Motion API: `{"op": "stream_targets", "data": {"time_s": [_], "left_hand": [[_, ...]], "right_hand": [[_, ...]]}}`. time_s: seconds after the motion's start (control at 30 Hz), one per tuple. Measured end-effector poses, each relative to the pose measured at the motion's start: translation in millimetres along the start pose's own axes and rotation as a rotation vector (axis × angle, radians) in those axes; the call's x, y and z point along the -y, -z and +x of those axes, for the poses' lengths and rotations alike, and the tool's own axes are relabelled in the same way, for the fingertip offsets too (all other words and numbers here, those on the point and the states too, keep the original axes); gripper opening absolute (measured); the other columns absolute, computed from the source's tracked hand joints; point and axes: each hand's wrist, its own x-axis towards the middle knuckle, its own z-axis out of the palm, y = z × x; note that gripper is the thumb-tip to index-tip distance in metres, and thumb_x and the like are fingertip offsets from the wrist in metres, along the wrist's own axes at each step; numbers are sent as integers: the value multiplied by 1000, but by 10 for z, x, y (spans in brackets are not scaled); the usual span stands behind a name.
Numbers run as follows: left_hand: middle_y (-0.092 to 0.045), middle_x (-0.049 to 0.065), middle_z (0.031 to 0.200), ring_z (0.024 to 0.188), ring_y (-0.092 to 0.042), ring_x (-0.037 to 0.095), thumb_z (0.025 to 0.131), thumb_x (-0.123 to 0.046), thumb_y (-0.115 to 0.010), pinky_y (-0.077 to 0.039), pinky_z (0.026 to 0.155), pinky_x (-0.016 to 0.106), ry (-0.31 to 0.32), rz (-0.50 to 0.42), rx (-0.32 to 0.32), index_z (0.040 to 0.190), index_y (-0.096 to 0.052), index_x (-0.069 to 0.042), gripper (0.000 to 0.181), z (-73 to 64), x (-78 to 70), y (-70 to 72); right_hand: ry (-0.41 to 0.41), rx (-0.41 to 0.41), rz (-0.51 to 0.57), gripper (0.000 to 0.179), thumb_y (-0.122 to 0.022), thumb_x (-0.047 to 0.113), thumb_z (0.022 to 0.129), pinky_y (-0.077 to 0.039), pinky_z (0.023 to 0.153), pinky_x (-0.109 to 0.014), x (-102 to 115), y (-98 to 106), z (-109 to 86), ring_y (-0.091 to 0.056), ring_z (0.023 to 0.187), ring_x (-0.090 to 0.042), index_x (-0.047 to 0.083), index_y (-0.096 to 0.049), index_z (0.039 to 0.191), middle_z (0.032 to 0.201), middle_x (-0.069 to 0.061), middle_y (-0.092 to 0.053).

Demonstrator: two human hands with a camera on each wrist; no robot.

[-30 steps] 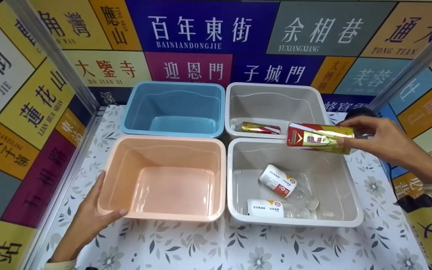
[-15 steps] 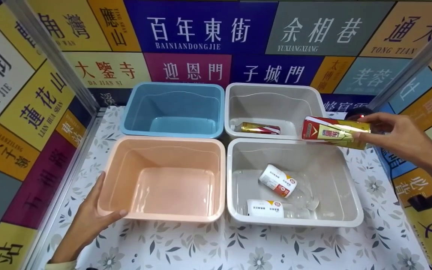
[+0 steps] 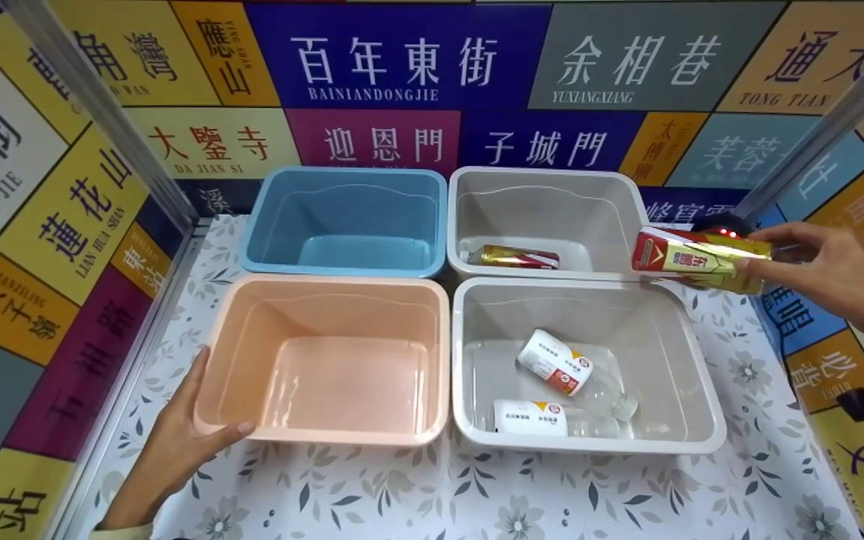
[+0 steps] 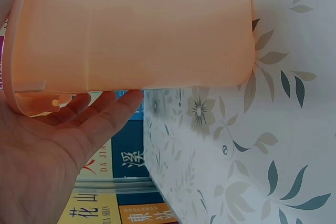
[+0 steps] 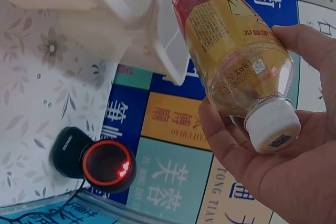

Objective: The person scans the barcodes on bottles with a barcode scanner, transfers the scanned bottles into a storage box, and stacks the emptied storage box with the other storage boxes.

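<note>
Bottle (image 3: 702, 259), red and gold, held nearly level in the air beside the right-hand ends of the grey tubs, base toward them and white cap (image 5: 273, 124) toward the palm. I see the right hand (image 3: 844, 274) clamped on the bottle, thumb opposite fingers. The left hand (image 3: 181, 427), well apart from it, grips the near left corner of the peach tub (image 3: 357, 382), thumb along the front rim. Near the bottle stands a black device (image 5: 107, 163) with a red-lit ring. A similar bottle (image 3: 518, 257) lies in the back grey tub (image 3: 552, 206); two white-labelled bottles lie in the front grey tub (image 3: 676, 375).

I judge the step in hand to be steering the held bottle near the device. I would keep the base clear of the tub rims; from these views I cannot tell whether it touches one. The clear shoulder looks smooth and may slip, so I would hold firmly without squeezing, turn the bottle slowly, and keep the fingers off its printed panels.
</note>
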Motion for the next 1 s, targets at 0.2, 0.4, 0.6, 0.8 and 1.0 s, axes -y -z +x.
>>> {"op": "stream_targets", "data": {"time_s": [0.2, 0.4, 0.6, 0.8, 1.0], "left_hand": [[-21, 25, 180, 136, -54, 43, 89, -23, -94, -45, 96, 16, 20, 25, 10, 179, 0, -33, 130, -7, -14, 13], [-18, 24, 181, 135, -55, 43, 90, -26, -94, -46, 96, 17, 43, 33, 17, 178, 2, -34, 131, -4, 1, 25], [-19, 24, 181, 136, -55, 43, 89, -25, -94, -44, 97, 15, 37, 26, 12, 178, 1, -33, 131, -2, 1, 20], [-21, 25, 180, 135, -56, 43, 89, -25, -94, -46, 96, 16, 42, 21, 16, 178, 2, -33, 131, -4, -11, 12], [-22, 25, 180, 136, -55, 43, 89, -23, -94, -44, 97, 15, 36, 26, 13, 178, 1, -33, 131, -2, -6, 14]], "right_hand": [[-34, 0, 4, 84, -69, 51, 108, -44, 78, -23, -141, 43, -10, -49, 120, -62, -15, -44, 153, 144, -42, -48], [-31, -28, -3, 79, -69, 47, 109, -41, 73, -15, -264, 66, -17, -51, 115, -61, -15, -46, 152, 141, -42, -51], [-43, -48, -15, 78, -70, 49, 107, -41, 66, -13, -370, 79, -7, -52, 109, -59, -13, -50, 151, 137, -42, -55], [-76, -40, -24, 82, -69, 50, 107, -55, 77, -45, -479, 79, 3, -50, 109, -63, -15, -46, 152, 141, -45, -50], [-88, -29, -27, 82, -67, 49, 109, -48, 94, -73, -568, 53, 7, -48, 110, -63, -17, -43, 151, 142, -47, -48]]}}
